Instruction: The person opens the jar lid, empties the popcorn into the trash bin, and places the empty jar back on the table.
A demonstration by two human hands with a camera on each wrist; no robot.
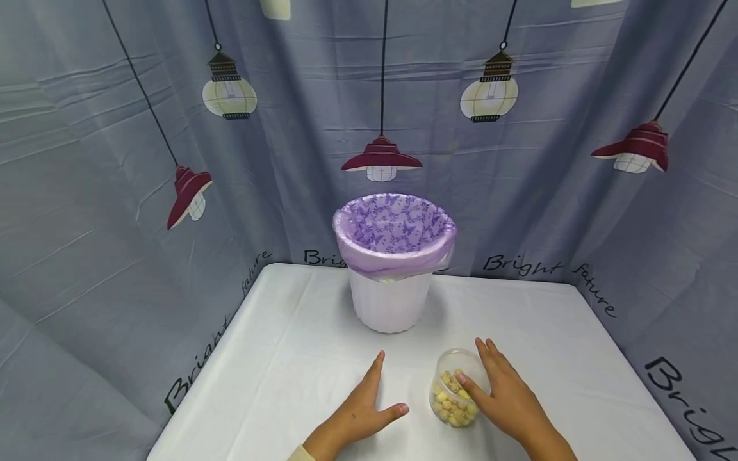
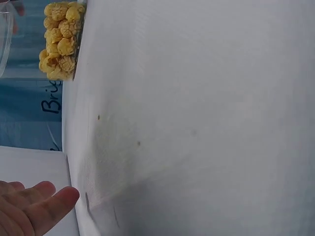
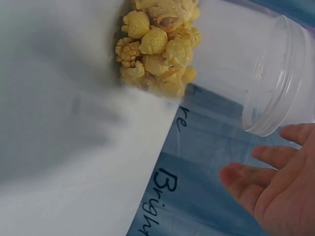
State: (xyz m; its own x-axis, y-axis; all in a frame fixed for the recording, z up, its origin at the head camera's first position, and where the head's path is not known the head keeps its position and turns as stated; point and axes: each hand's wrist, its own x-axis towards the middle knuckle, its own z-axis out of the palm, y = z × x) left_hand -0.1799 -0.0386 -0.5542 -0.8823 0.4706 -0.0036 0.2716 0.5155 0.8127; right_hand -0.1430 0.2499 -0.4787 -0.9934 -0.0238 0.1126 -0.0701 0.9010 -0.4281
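Note:
A clear plastic jar (image 1: 455, 410) stands upright on the white table, about half full of yellow popcorn (image 3: 162, 54). Its top has no lid on it. Just right of the jar is my right hand (image 1: 510, 403), fingers extended and thumb across the near side of the rim in the head view; the right wrist view has the fingers beside the rim, and contact is hard to tell. My left hand (image 1: 360, 406) is left of the jar, apart from it, thumb and fingers spread and holding nothing.
Behind the jar, a white bin (image 1: 389, 301) with a purple butterfly-patterned liner (image 1: 398, 256) stands near the far edge of the white table (image 1: 277, 358). Grey-blue curtains (image 1: 311, 128) printed with lamps surround the table on the back and sides.

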